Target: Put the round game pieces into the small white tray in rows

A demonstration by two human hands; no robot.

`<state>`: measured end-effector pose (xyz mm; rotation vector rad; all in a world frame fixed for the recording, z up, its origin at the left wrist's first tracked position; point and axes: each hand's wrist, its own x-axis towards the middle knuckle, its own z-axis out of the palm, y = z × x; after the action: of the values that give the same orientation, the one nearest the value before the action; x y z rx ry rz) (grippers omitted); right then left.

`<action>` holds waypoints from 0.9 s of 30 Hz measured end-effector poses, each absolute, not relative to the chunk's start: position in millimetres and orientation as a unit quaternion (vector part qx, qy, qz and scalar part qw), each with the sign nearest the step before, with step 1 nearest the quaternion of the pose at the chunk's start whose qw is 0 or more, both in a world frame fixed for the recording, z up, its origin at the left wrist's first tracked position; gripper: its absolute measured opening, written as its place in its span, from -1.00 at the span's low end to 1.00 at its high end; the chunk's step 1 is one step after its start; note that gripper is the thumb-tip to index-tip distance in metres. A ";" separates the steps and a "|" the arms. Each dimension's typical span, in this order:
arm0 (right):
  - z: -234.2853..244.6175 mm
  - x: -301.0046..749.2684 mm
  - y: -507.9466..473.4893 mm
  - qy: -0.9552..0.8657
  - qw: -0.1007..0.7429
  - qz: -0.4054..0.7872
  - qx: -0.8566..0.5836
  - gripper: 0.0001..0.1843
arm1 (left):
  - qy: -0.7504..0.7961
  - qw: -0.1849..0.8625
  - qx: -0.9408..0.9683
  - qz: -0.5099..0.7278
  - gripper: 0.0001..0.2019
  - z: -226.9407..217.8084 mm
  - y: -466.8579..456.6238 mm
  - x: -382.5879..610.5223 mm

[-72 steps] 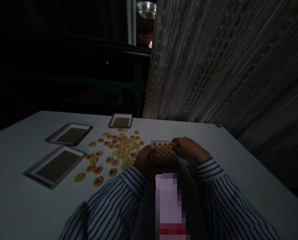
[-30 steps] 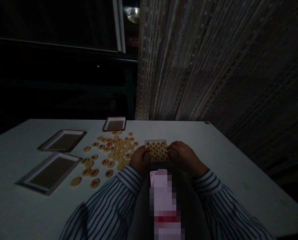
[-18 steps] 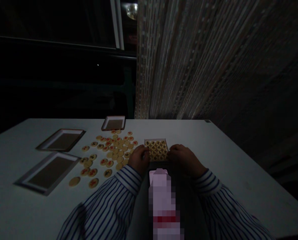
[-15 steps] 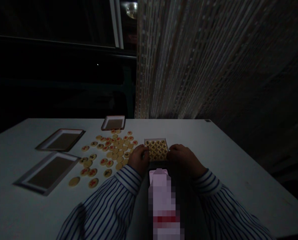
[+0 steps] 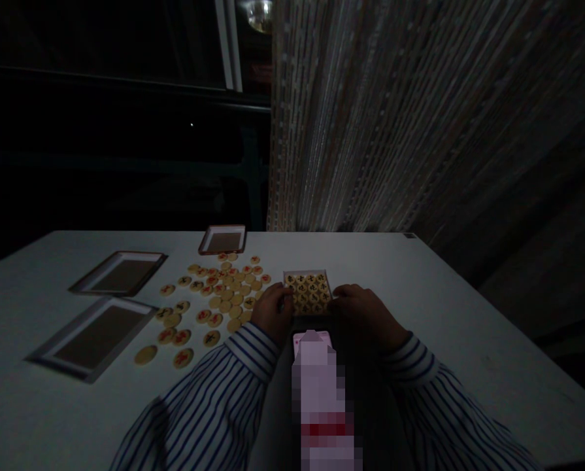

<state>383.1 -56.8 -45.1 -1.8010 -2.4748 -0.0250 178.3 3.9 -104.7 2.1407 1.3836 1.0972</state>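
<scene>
While the left hand (image 5: 271, 313) and right hand (image 5: 365, 311) curl against opposite sides of the tray (image 5: 287, 282) of round pieces (image 5: 306, 292) at lower centre, I cannot tell whether either grips it; loose pieces (image 5: 228, 294) lie just left on the tabletop (image 5: 444, 314).

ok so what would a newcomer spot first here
Round cream xiangqi discs with red and black characters lie scattered mid-table on the white table. Right of them, the left hand and right hand flank a small square tray packed with discs. A tall pale string curtain fills the upper right.
</scene>
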 end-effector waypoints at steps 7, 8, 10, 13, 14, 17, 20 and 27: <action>-43.4 381.5 -58.6 -0.810 0.043 -0.018 -0.584 -0.80 | 0.495 0.192 0.754 0.385 -0.79 -100.7 1.8 179.4; -43.9 382.0 -58.5 -0.813 0.043 -0.017 -0.581 -0.80 | 0.496 0.193 0.753 0.386 -0.79 -100.0 1.5 179.7; -45.8 382.9 -58.1 -0.817 0.043 -0.015 -0.575 -0.78 | 0.497 0.193 0.751 0.390 -0.80 -98.6 0.9 180.1; -49.9 381.4 -58.0 -0.817 0.059 -0.033 -0.573 -0.74 | 0.496 0.191 0.750 0.394 -0.81 -97.3 0.4 180.3; -51.5 380.2 -58.1 -0.818 0.065 -0.040 -0.570 -0.73 | 0.496 0.192 0.750 0.394 -0.81 -97.0 0.3 180.3; -55.9 376.3 -58.4 -0.825 0.072 -0.051 -0.559 -0.70 | 0.501 0.194 0.748 0.390 -0.81 -96.4 0.0 180.1; -58.6 374.5 -58.2 -0.828 0.070 -0.055 -0.553 -0.69 | 0.499 0.192 0.749 0.391 -0.81 -96.2 0.1 180.0; -55.4 373.5 -59.8 -0.835 0.072 -0.060 -0.542 -0.71 | 0.497 0.187 0.751 0.393 -0.81 -96.0 0.0 180.6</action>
<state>373.5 -59.8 -55.4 -1.6296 -2.5087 -0.1818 180.6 0.0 -96.0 2.1139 1.3992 1.1050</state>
